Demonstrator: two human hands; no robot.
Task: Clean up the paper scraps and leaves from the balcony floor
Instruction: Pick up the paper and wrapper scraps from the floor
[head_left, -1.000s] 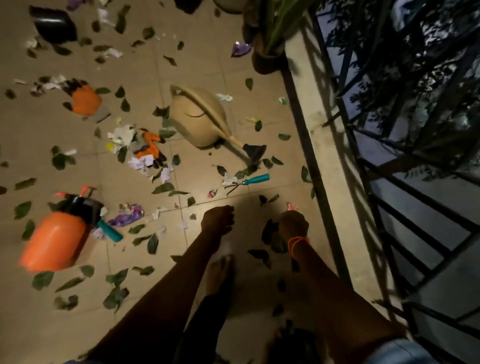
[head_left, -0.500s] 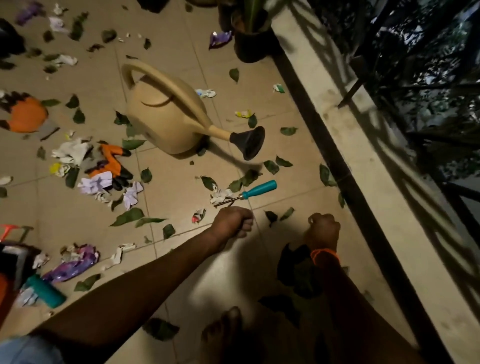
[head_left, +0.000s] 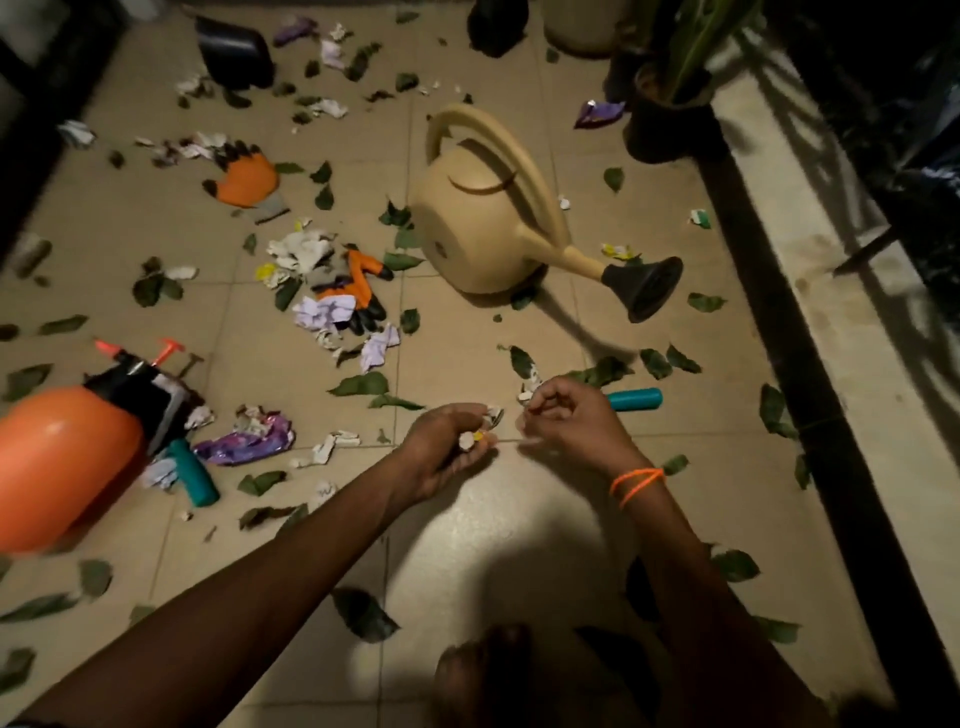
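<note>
Low at centre frame, just above a beige tiled floor (head_left: 467, 519), two bare arms reach in from the bottom edge. Left hand (head_left: 447, 447) is cupped palm up, its fingers curled round small paper scraps (head_left: 480, 428). Right hand (head_left: 563, 415), with an orange band (head_left: 636, 480) at the wrist, has its fingers curled in a pinch just beside the left; what it holds is too small to tell. Green leaves (head_left: 361, 385) and more torn paper (head_left: 304, 249) lie scattered across the middle and left of the floor. A tan watering can (head_left: 483, 234) lies tipped at upper centre, an orange sprayer (head_left: 62, 462) at the left edge. Along the right side runs a dark strip (head_left: 810, 364) beneath a pale ledge (head_left: 852, 322). Barer tiles sit at lower centre
</note>
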